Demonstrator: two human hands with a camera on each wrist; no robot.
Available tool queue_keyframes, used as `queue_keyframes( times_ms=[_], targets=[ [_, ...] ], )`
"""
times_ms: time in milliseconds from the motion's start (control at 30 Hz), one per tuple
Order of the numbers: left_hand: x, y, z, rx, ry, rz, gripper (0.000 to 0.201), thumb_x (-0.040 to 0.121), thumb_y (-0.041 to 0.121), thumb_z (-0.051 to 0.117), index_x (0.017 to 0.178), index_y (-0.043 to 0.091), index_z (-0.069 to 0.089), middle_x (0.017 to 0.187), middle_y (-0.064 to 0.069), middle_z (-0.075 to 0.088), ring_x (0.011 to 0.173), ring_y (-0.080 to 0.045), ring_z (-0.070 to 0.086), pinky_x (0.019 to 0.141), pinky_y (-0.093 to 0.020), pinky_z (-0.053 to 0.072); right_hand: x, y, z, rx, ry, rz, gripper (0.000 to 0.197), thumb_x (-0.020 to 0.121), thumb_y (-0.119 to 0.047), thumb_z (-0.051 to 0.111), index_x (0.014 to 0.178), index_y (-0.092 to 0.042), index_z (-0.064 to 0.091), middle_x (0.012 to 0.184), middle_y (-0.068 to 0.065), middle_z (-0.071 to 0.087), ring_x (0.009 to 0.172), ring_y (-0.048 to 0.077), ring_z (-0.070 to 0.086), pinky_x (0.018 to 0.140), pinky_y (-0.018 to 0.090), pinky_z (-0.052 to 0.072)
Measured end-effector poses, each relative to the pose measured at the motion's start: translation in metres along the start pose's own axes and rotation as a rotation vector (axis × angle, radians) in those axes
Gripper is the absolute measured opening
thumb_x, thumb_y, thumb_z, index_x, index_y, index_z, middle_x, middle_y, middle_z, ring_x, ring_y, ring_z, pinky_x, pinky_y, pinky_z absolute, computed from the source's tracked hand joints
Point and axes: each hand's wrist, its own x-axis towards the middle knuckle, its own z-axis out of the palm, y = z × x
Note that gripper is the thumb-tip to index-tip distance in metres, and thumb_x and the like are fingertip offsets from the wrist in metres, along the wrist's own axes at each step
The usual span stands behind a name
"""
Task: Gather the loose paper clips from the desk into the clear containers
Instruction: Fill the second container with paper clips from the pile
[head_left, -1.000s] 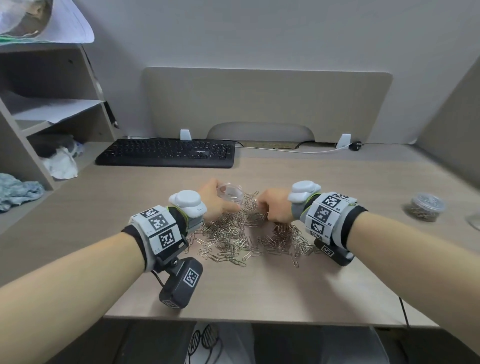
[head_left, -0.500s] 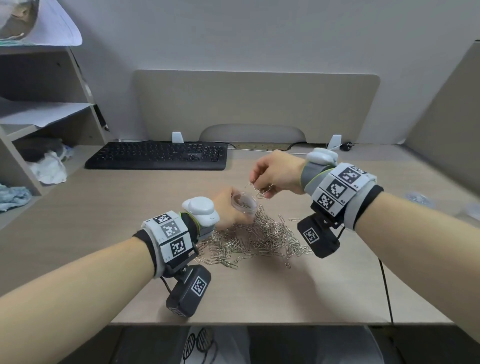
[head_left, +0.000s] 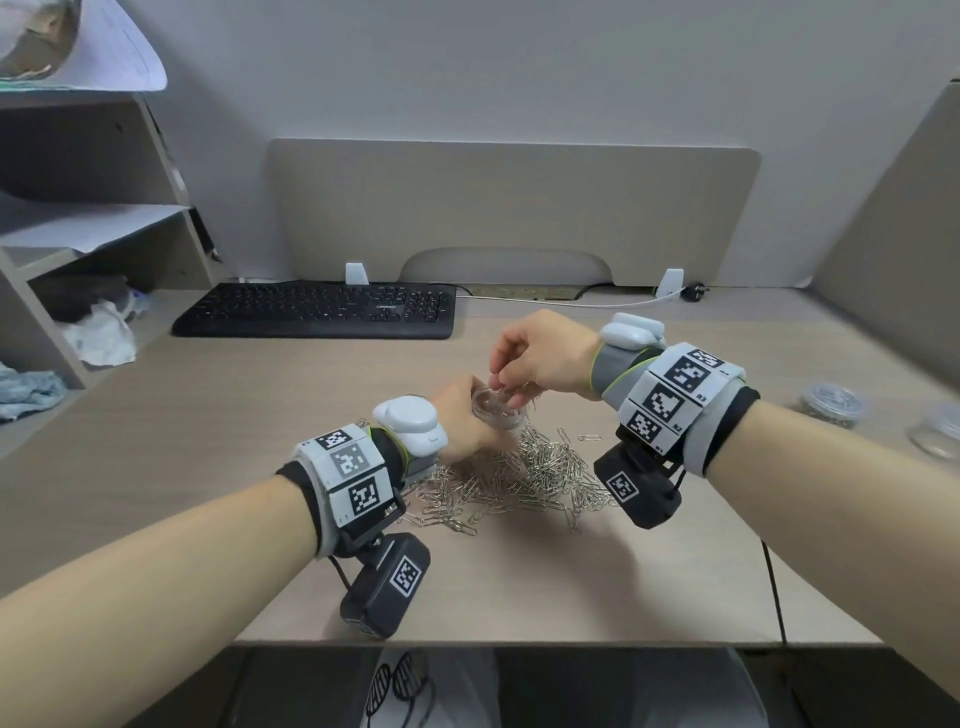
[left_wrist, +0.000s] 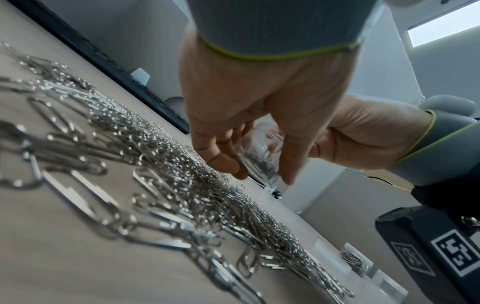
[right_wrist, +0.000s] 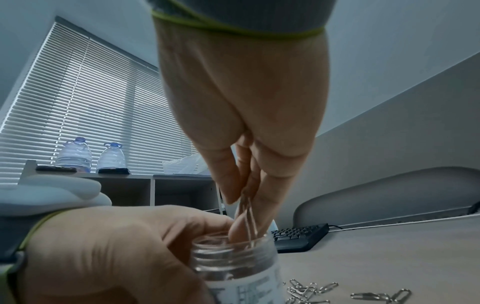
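Observation:
A heap of loose silver paper clips (head_left: 524, 473) lies mid-desk. Just above its far edge my left hand (head_left: 483, 415) grips a small clear container (head_left: 496, 410), mouth up, with a few clips inside. My right hand (head_left: 506, 387) hovers over that mouth, fingertips pointing down and pinching a few paper clips (right_wrist: 248, 216) that dangle into the container (right_wrist: 233, 257). In the left wrist view my left fingers (left_wrist: 221, 162) curl round the container (left_wrist: 262, 156), with the pile (left_wrist: 182, 174) spreading beneath.
At the right of the desk stand a clear container full of clips (head_left: 834, 402) and another clear piece (head_left: 940, 436). A black keyboard (head_left: 317, 312) sits at the back, a shelf unit (head_left: 78, 234) at the left. One stray clip (head_left: 587, 438) lies right of the pile.
My right hand rose from the pile with clips pinched and came over the container's mouth. My left hand brought the container slightly nearer and lower.

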Motion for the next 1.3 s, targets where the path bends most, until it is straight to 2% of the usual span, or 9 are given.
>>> queue_keyframes(
  times_ms=[200,300,533,633,733,867,1000,1133,1300],
  targets=[
    [0.002,0.0,-0.001,0.027,-0.035,-0.06,0.048,0.073,0.03,0.078,0.103,0.01,0.047,0.091,0.0,0.046,0.08,-0.011,0.039,0.074,-0.028,0.037,-0.004,-0.005,-0.002,0.053,0.001,-0.06,0.017,0.088,0.012,0.052,0.082,-0.004,0.058,0.084,0.018,0.066,0.071,0.026,0.066,0.063,0.034,0.06],
    [0.003,-0.01,-0.002,0.015,0.027,-0.096,0.066,0.052,0.046,0.083,0.099,0.009,0.055,0.084,0.0,0.059,0.069,-0.01,0.05,0.069,-0.034,0.046,-0.005,-0.005,-0.006,0.053,0.036,-0.088,0.016,0.089,0.01,0.052,0.084,-0.004,0.058,0.085,0.019,0.067,0.072,0.026,0.066,0.066,0.035,0.059],
    [0.003,-0.021,-0.007,-0.068,0.052,-0.129,0.075,0.039,0.041,0.08,0.102,0.021,0.046,0.114,-0.007,0.069,0.096,-0.028,0.069,0.079,-0.053,0.059,-0.005,0.024,-0.02,-0.318,0.021,0.045,0.01,0.083,-0.008,0.069,0.088,-0.012,0.061,0.089,0.014,0.067,0.074,0.025,0.064,0.069,0.042,0.06],
    [0.001,-0.019,-0.012,-0.075,0.055,-0.129,0.075,0.041,0.039,0.083,0.104,0.02,0.045,0.12,-0.005,0.067,0.104,-0.033,0.069,0.081,-0.056,0.057,-0.014,0.042,-0.02,-0.604,-0.095,0.192,0.05,0.07,-0.043,0.08,0.108,-0.02,0.057,0.106,0.009,0.066,0.087,0.031,0.069,0.074,0.044,0.06],
    [-0.007,-0.015,-0.012,-0.066,0.082,-0.129,0.06,0.063,0.023,0.088,0.105,0.018,0.045,0.112,-0.008,0.064,0.097,-0.03,0.066,0.086,-0.052,0.055,-0.024,0.051,-0.02,-0.756,-0.135,0.271,0.065,0.068,-0.058,0.076,0.114,-0.02,0.05,0.097,0.005,0.064,0.068,0.028,0.067,0.062,0.035,0.056],
    [-0.011,-0.011,-0.009,-0.058,0.067,-0.116,0.064,0.055,0.031,0.083,0.105,0.019,0.046,0.115,-0.013,0.064,0.087,-0.027,0.063,0.082,-0.052,0.057,-0.038,0.053,-0.024,-0.694,-0.168,0.373,0.043,0.08,-0.043,0.073,0.093,-0.007,0.053,0.07,0.01,0.065,0.06,0.035,0.069,0.058,0.039,0.058],
    [-0.012,-0.011,-0.008,-0.007,0.069,-0.122,0.063,0.05,0.04,0.081,0.101,0.023,0.048,0.109,-0.009,0.065,0.093,-0.028,0.068,0.084,-0.052,0.059,-0.055,0.053,-0.022,-0.481,-0.332,0.453,0.035,0.089,-0.032,0.066,0.089,0.0,0.054,0.07,0.018,0.071,0.059,0.036,0.071,0.062,0.041,0.061],
    [-0.01,-0.013,-0.004,-0.007,0.082,-0.126,0.061,0.053,0.04,0.085,0.098,0.024,0.048,0.109,-0.006,0.066,0.096,-0.026,0.069,0.082,-0.051,0.059,-0.051,0.056,-0.001,-0.246,-0.263,0.363,0.027,0.091,-0.024,0.064,0.087,-0.001,0.052,0.072,0.018,0.063,0.053,0.03,0.067,0.052,0.034,0.058],
    [-0.008,-0.015,-0.003,-0.071,0.049,-0.103,0.047,0.075,0.017,0.084,0.101,0.018,0.044,0.106,0.004,0.065,0.059,-0.009,0.069,0.056,-0.028,0.055,-0.04,0.048,0.004,-0.302,-0.175,0.221,0.026,0.086,-0.03,0.07,0.085,-0.01,0.053,0.071,0.01,0.061,0.054,0.023,0.061,0.05,0.03,0.053]
  ],
)
